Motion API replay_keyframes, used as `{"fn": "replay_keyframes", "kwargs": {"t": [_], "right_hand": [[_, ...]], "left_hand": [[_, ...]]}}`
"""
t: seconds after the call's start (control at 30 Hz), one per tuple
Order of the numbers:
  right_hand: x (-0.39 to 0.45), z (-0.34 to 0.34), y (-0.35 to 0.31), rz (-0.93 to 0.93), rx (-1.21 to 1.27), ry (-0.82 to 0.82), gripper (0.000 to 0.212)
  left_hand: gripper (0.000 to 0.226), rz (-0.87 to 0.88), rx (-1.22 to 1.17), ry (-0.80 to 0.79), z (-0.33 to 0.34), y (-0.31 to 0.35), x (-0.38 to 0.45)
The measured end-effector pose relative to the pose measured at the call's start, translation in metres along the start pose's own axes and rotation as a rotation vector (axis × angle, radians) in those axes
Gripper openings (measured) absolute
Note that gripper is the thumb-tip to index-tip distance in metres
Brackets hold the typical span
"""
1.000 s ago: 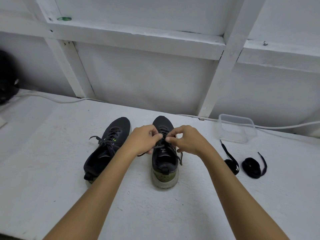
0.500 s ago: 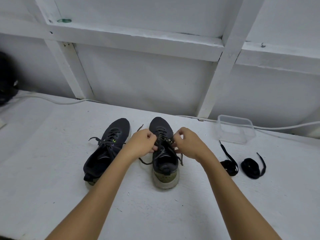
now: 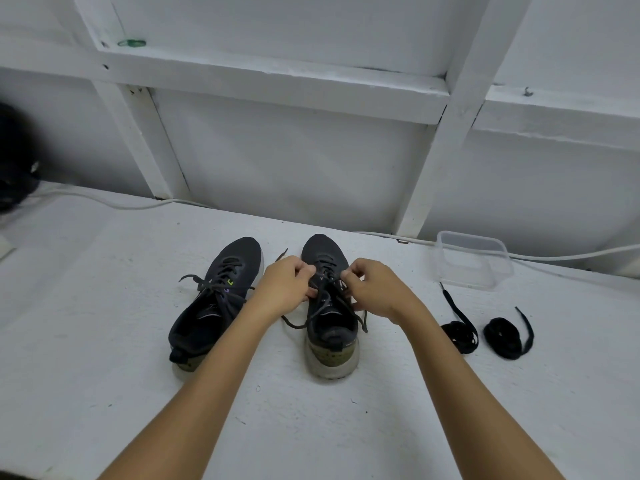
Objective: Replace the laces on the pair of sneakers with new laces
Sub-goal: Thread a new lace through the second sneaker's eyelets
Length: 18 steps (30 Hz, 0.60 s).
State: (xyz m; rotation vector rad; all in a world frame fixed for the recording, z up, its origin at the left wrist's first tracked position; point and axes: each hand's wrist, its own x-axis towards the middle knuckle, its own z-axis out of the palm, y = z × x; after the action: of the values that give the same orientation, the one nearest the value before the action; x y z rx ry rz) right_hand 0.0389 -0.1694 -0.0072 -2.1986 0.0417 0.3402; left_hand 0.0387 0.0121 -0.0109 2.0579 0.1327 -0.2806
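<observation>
While both forearms reach forward, left hand (image 3: 287,289) and right hand (image 3: 375,292) each pinch the right sneaker's (image 3: 330,306) lace (image 3: 323,296).

Left black knit sneaker (image 3: 221,292): small lime-green mark on side, unreadable.
Right black knit sneaker (image 3: 330,327): faint pale marks on tongue, too small to read.
Readable text elsewhere: none.
</observation>
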Motion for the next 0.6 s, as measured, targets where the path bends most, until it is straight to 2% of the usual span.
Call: {"fn": "replay_keyframes", "kwargs": {"t": [0.2,0.33,0.4,0.47,0.53,0.6], "right_hand": [[-0.011,0.003,0.0,0.017,0.181,0.103,0.011],[-0.028,0.004,0.006,-0.155,-0.004,0.325,0.019],[-0.037,0.007,0.009,-0.271,-0.058,0.304,0.018],[-0.041,0.009,0.01,-0.325,-0.17,0.207,0.012],[-0.04,0.009,0.01,-0.33,-0.243,0.154,0.005],[-0.039,0.006,0.008,-0.316,-0.255,0.137,0.01]], "left_hand": [[0.014,0.055,-0.039,0.078,0.004,-0.001,-0.008],[0.008,0.241,0.145,0.179,0.001,-0.006,-0.019],[0.006,0.369,0.209,0.196,0.001,-0.01,-0.024],[0.009,0.453,0.312,0.193,0.001,-0.013,-0.026],[0.014,0.48,0.411,0.159,0.001,-0.013,-0.024],[0.019,0.48,0.488,0.107,0.001,-0.011,-0.023]]}}
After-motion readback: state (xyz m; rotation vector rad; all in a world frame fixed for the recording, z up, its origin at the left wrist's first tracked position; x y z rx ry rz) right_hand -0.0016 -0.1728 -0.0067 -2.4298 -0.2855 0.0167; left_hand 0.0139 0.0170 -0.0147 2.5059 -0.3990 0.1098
